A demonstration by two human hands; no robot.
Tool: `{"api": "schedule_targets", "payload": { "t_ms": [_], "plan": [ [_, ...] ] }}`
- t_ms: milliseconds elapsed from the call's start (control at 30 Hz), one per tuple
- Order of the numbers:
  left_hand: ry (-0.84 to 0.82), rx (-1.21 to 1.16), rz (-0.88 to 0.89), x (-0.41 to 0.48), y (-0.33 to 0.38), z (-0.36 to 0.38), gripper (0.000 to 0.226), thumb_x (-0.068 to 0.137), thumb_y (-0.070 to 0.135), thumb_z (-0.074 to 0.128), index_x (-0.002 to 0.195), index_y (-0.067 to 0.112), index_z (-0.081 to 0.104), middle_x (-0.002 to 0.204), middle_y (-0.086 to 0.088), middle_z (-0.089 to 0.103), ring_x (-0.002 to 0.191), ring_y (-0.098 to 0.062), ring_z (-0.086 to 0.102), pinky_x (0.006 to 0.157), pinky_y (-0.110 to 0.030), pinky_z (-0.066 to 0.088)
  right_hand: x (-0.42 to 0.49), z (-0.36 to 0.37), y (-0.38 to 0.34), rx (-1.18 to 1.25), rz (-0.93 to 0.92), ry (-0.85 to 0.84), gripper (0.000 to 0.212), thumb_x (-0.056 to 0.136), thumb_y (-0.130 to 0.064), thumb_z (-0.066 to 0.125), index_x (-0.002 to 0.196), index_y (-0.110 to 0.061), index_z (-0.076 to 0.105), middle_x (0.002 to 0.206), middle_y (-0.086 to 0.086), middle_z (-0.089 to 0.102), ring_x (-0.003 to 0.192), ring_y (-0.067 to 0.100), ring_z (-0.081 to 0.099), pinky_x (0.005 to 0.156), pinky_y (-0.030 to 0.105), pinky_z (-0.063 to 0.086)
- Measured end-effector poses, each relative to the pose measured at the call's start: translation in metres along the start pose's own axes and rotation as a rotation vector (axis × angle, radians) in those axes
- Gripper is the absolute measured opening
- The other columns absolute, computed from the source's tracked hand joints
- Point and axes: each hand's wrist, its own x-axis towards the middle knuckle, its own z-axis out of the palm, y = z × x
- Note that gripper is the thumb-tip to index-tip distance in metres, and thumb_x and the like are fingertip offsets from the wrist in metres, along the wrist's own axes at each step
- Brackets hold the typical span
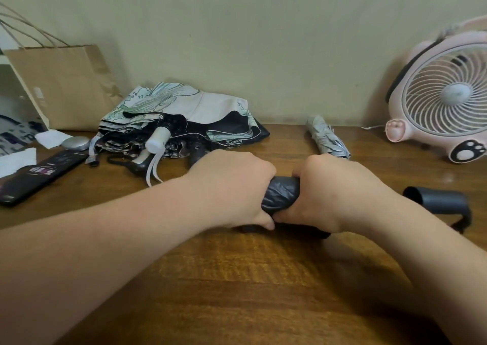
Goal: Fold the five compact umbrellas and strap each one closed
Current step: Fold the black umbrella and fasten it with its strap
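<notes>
The black umbrella is found crosswise at the middle of the table, its rolled canopy enclosed by both hands. The grip of the left hand and of the right hand is curled tight round the fabric, knuckles up, the two nearly touching. The cloth is judged light, slick and springy over stiff ribs, so hold is best taken at mid-roll while the strap is drawn round. Unfolded umbrellas are heaped behind.
</notes>
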Motion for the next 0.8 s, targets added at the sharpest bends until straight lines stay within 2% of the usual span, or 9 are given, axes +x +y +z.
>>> {"api": "schedule_targets", "payload": {
  "t_ms": [67, 133, 233, 333, 500, 667, 733, 800],
  "plan": [
    [-0.036, -0.025, -0.015, 0.002, -0.001, -0.001, 0.052, 0.075, 0.076, 0.069, 0.089, 0.032, 0.044, 0.084, 0.012, 0.050, 0.086, -0.017, 0.059, 0.068, -0.035, 0.049, -0.003, 0.001, 0.000, -0.006, -0.020, 0.015, 0.053, 0.066, -0.078, 0.070, 0.085, -0.029, 0.062, 0.075, -0.008, 0.062, 0.069, 0.013, 0.061, 0.056, 0.029, 0.048],
    [-0.115, -0.087, -0.028, 0.008, -0.006, -0.004, 0.050, 0.074, 0.069, 0.075, 0.084, 0.027, 0.050, 0.081, 0.010, 0.055, 0.076, -0.015, 0.058, 0.062, -0.033, 0.049, -0.004, 0.005, 0.000, -0.077, -0.055, 0.097, 0.053, 0.070, -0.079, 0.067, 0.089, -0.031, 0.058, 0.077, -0.010, 0.058, 0.072, 0.012, 0.058, 0.058, 0.030, 0.045],
    [-0.290, -0.306, -0.002, 0.017, -0.012, -0.009, 0.048, 0.071, 0.060, 0.083, 0.085, 0.018, 0.064, 0.080, -0.002, 0.066, 0.073, -0.023, 0.064, 0.063, -0.035, 0.050, -0.003, 0.010, -0.002, -0.181, -0.118, 0.235, 0.051, 0.074, -0.076, 0.066, 0.093, -0.032, 0.051, 0.077, -0.010, 0.052, 0.074, 0.013, 0.056, 0.060, 0.032, 0.044],
    [-0.369, -0.365, 0.024, 0.018, -0.016, -0.011, 0.042, 0.072, 0.052, 0.084, 0.087, 0.015, 0.069, 0.079, -0.005, 0.068, 0.071, -0.024, 0.064, 0.060, -0.034, 0.046, -0.005, 0.008, -0.005, -0.148, -0.100, 0.156, 0.050, 0.073, -0.077, 0.067, 0.092, -0.033, 0.053, 0.077, -0.010, 0.055, 0.071, 0.012, 0.057, 0.064, 0.032, 0.052],
    [-0.217, -0.183, -0.068, 0.006, -0.012, -0.001, 0.025, 0.079, 0.046, 0.069, 0.080, 0.023, 0.057, 0.072, 0.005, 0.059, 0.063, -0.015, 0.055, 0.058, -0.032, 0.046, -0.001, 0.004, 0.000, -0.077, -0.043, -0.009, 0.053, 0.069, -0.076, 0.071, 0.094, -0.032, 0.060, 0.079, -0.009, 0.061, 0.072, 0.013, 0.062, 0.066, 0.032, 0.057],
    [0.167, 0.004, -0.092, 0.002, 0.006, 0.019, 0.025, 0.088, 0.044, 0.060, 0.090, 0.032, 0.038, 0.078, 0.010, 0.044, 0.076, -0.016, 0.047, 0.066, -0.035, 0.040, 0.009, -0.002, 0.009, 0.083, -0.002, -0.161, 0.050, 0.066, -0.069, 0.079, 0.089, -0.028, 0.065, 0.077, -0.005, 0.069, 0.072, 0.014, 0.067, 0.069, 0.036, 0.061],
    [0.152, -0.027, -0.099, 0.004, 0.005, 0.022, 0.026, 0.089, 0.044, 0.061, 0.086, 0.033, 0.037, 0.077, 0.011, 0.045, 0.074, -0.015, 0.049, 0.064, -0.035, 0.041, 0.009, 0.000, 0.010, 0.073, 0.003, -0.159, 0.051, 0.065, -0.071, 0.078, 0.089, -0.028, 0.065, 0.077, -0.005, 0.069, 0.072, 0.015, 0.067, 0.068, 0.036, 0.061],
    [0.047, -0.074, -0.103, 0.006, 0.001, 0.019, 0.024, 0.088, 0.040, 0.062, 0.081, 0.031, 0.042, 0.078, 0.010, 0.051, 0.072, -0.014, 0.053, 0.062, -0.035, 0.047, 0.008, 0.005, 0.009, 0.020, 0.015, -0.083, 0.051, 0.066, -0.075, 0.073, 0.088, -0.029, 0.063, 0.076, -0.007, 0.066, 0.071, 0.014, 0.065, 0.062, 0.033, 0.057]
  ]
}}
